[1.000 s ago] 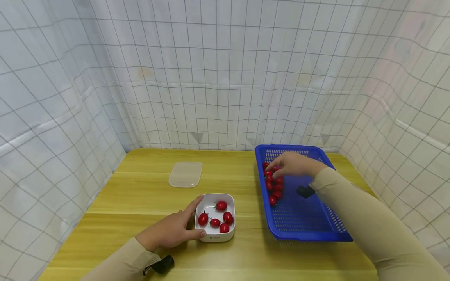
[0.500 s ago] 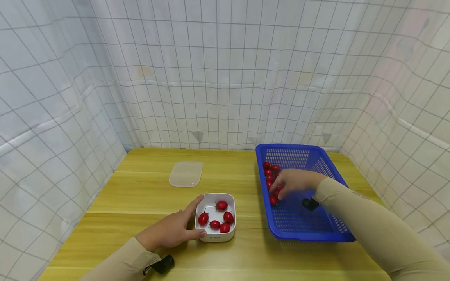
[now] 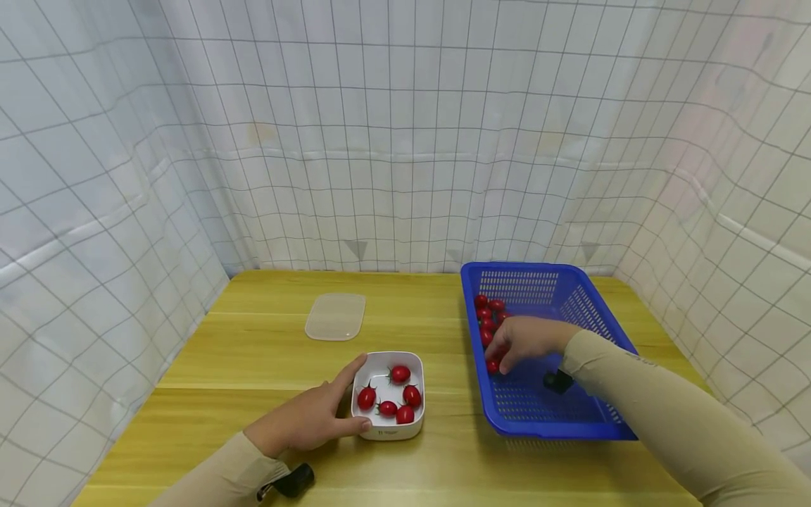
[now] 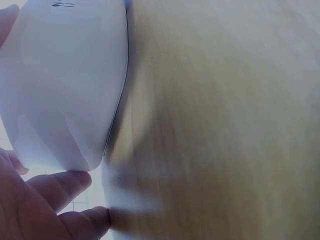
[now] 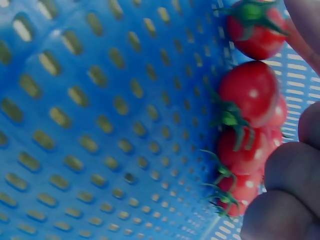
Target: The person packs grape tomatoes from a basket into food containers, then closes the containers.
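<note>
My left hand point(image 3: 310, 415) holds the side of a small white square food container point(image 3: 388, 433), thumb at the front and fingers toward the back. Several red cherry tomatoes point(image 3: 367, 396) with green stems lie in it. The container's wall point(image 4: 65, 90) and my fingertips point(image 4: 62, 187) fill the left of the left wrist view. My right hand point(image 3: 529, 338) is inside a blue plastic basket point(image 3: 545, 429), thumb and finger around a cherry tomato point(image 3: 492, 366) near the left wall. More cherry tomatoes point(image 5: 247, 95) lie beside it, with my curled fingers point(image 5: 295, 175) close by.
A translucent flat lid point(image 3: 336, 317) lies on the wooden table point(image 3: 253, 366) behind the white container. White grid-patterned curtains point(image 3: 405, 155) surround the table at the back and both sides. The basket's raised perforated walls stand around my right hand.
My right hand has moved toward me along the row of tomatoes in the basket, down to the nearest one. My left hand and the white container have stayed in place.
</note>
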`<state>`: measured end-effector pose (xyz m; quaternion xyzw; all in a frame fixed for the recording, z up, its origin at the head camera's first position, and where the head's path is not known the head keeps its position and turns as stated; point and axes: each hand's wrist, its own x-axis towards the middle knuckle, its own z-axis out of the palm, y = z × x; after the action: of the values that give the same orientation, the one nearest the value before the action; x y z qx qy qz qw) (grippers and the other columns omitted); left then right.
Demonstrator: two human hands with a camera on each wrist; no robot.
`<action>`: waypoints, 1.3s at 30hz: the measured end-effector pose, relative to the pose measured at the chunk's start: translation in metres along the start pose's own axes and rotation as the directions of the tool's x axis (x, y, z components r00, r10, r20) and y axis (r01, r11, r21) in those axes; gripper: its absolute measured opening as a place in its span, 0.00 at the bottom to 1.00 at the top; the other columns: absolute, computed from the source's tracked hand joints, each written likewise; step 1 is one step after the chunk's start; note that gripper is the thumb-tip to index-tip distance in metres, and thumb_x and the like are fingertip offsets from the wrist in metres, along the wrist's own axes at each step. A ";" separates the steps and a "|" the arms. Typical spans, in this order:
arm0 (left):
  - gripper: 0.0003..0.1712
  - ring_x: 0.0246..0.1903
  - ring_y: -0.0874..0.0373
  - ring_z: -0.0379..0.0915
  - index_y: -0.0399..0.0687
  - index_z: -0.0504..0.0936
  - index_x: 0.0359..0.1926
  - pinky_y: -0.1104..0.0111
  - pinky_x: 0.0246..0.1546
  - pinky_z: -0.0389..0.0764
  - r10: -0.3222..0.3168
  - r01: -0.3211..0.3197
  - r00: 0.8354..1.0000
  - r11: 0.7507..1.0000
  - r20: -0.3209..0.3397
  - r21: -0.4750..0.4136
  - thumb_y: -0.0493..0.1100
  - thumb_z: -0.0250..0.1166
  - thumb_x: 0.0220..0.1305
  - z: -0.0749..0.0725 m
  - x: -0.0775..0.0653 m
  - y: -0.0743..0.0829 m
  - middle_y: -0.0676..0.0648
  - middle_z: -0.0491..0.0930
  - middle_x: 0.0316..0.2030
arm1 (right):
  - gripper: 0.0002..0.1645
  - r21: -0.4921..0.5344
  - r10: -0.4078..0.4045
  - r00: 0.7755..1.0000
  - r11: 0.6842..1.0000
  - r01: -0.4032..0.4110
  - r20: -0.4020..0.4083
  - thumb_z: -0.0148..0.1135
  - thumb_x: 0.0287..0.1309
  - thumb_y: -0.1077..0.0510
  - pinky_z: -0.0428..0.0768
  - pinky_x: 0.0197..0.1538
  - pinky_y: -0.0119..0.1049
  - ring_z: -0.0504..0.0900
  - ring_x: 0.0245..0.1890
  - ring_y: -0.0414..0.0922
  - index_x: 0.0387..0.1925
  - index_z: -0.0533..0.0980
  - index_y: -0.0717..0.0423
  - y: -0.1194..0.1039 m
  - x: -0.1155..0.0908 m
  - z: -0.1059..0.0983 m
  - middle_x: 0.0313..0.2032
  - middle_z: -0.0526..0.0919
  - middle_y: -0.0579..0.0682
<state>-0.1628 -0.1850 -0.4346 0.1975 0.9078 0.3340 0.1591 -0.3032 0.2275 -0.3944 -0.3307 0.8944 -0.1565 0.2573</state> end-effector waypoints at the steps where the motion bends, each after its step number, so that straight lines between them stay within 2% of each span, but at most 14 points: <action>1: 0.62 0.72 0.39 0.67 0.57 0.41 0.86 0.38 0.74 0.65 -0.002 0.002 1.000 1.000 -0.001 0.002 0.67 0.69 0.66 0.000 0.000 0.000 0.35 0.66 0.76 | 0.16 0.001 0.007 1.000 1.000 -0.007 -0.001 0.78 0.58 0.57 0.83 0.61 0.44 0.85 0.52 0.37 0.49 0.90 0.46 0.000 0.000 0.001 0.50 0.91 0.41; 15: 0.62 0.74 0.38 0.65 0.59 0.42 0.86 0.38 0.75 0.63 -0.005 0.005 1.000 1.000 -0.007 0.007 0.67 0.70 0.66 0.000 0.000 0.001 0.36 0.64 0.77 | 0.19 -0.029 0.083 0.997 0.996 -0.083 -0.001 0.80 0.55 0.56 0.82 0.63 0.48 0.84 0.49 0.37 0.51 0.89 0.44 -0.001 0.002 0.005 0.47 0.90 0.39; 27: 0.62 0.72 0.39 0.69 0.58 0.43 0.86 0.38 0.73 0.66 0.005 -0.004 1.000 1.000 -0.020 0.018 0.69 0.69 0.65 0.002 0.000 -0.003 0.36 0.68 0.75 | 0.21 0.008 0.067 0.998 0.998 -0.067 0.003 0.79 0.56 0.60 0.84 0.59 0.42 0.84 0.46 0.34 0.53 0.89 0.48 0.002 0.003 0.006 0.47 0.91 0.39; 39: 0.61 0.71 0.39 0.69 0.58 0.43 0.86 0.38 0.73 0.66 -0.005 0.006 1.000 1.000 -0.023 0.018 0.67 0.70 0.65 0.002 0.000 -0.002 0.36 0.68 0.75 | 0.19 -0.004 0.091 0.996 0.996 -0.091 0.013 0.78 0.57 0.59 0.83 0.62 0.46 0.84 0.46 0.35 0.52 0.89 0.47 0.002 0.005 0.008 0.45 0.90 0.39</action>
<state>-0.1626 -0.1854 -0.4373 0.1924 0.9131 0.3279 0.1477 -0.3027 0.2246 -0.4031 -0.2912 0.9070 -0.1412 0.2695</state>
